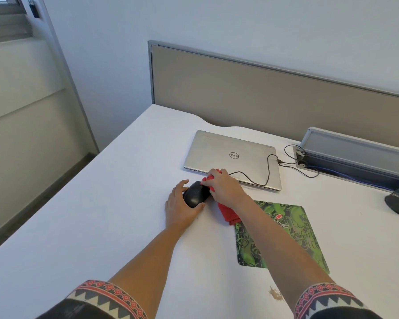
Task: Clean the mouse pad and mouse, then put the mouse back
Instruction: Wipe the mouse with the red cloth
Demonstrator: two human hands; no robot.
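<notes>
Left hand: curled round the black mouse from its left and near side. The fingers wrap the far-left edge and the thumb lies along the near end.
Right hand: fingers bent and closed over a bunched red cloth, pressing the bunch onto the far-right end of the mouse.
Hands together: close side by side, meeting over the mouse, with both forearms stretched forward across the desk.
Mouse: off the pad, to its left and beyond it, just in front of the laptop's near edge. Whether it rests on the desk or is lifted slightly cannot be told.
Red cloth: a little shows past the right fingertips. The loose end trails under the right wrist onto the desk and reaches the far-left corner of the mouse pad.
Mouse pad: green and black patterned, flat on the desk under the right forearm, with nothing on it but the cloth's end.
Laptop: silver, lid closed, lying behind the hands.
Cable: black, running across the laptop lid from behind the right hand toward the cable tray at the right.
Stain: small and brown, on the desk near the right sleeve.
</notes>
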